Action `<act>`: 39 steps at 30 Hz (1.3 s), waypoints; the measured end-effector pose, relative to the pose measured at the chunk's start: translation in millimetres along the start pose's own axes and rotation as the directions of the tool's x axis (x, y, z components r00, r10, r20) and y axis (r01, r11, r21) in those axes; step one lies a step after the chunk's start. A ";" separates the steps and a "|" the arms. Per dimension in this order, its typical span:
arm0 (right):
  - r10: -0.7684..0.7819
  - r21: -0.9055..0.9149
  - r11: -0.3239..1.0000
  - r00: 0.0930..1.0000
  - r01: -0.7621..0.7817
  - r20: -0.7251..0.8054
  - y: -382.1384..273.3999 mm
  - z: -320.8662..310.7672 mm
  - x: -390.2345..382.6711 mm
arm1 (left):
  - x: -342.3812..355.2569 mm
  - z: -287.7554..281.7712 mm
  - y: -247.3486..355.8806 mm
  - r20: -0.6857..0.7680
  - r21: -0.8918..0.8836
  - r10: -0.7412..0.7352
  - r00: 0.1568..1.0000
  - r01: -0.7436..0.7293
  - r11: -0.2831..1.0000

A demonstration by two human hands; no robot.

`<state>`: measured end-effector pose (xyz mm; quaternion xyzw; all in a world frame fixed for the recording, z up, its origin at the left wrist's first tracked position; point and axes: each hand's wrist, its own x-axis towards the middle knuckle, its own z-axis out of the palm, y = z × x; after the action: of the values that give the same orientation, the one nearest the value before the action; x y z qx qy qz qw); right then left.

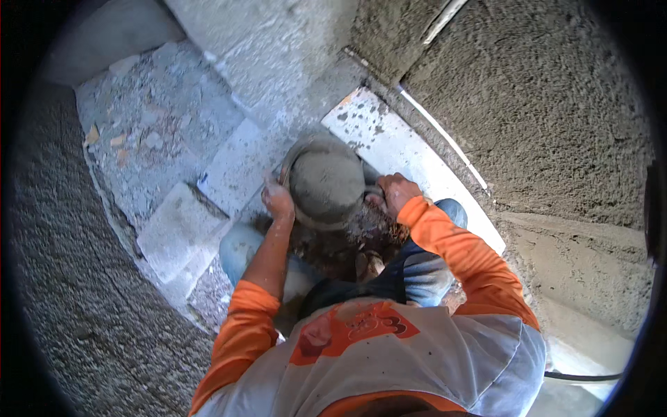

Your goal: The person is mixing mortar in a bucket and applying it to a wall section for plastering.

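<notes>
A round bucket stands or hangs between my knees, filled with smooth wet grey mortar. My left hand is closed on its left rim, the fingers pale with dried mortar. At the right side, my right hand has its fingers curled round a grey piece at the bucket's edge, which looks like its handle; the palm hides most of it. The bucket's lower part is out of sight, so I cannot tell whether it touches the ground.
A white board spotted with mortar lies to the right. Pale slabs and rubble lie at the left. Rough rendered walls rise on both sides, with a thin white strip along the right one. Dark debris lies below the bucket.
</notes>
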<state>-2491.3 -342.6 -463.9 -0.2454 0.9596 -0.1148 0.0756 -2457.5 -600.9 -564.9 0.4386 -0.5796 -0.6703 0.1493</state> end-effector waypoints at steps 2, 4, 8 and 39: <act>-0.184 0.218 0.966 0.963 0.140 0.195 -17.6 -53.5 6.4 | 22.2 -9.8 -35.2 0.003 -0.013 0.149 0.989 -0.149 0.989; -0.275 0.348 0.922 0.920 0.170 0.280 -5.6 -84.5 19.8 | 26.4 -10.9 -40.9 0.229 -0.586 -0.096 0.969 0.216 0.781; -0.254 0.430 0.879 0.558 -0.208 0.790 73.0 -139.7 78.7 | 16.0 3.9 -21.2 0.084 0.064 -0.111 0.990 0.106 0.992; 0.217 -0.010 0.975 0.934 -0.224 0.285 19.7 53.8 2.9 | 19.6 2.7 -25.2 -0.086 0.262 0.207 0.975 -0.178 0.948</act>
<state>-2491.9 -337.1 -520.9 -0.1493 0.9589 -0.0799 0.2278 -2463.0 -605.9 -596.0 0.4325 -0.6910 -0.5473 0.1895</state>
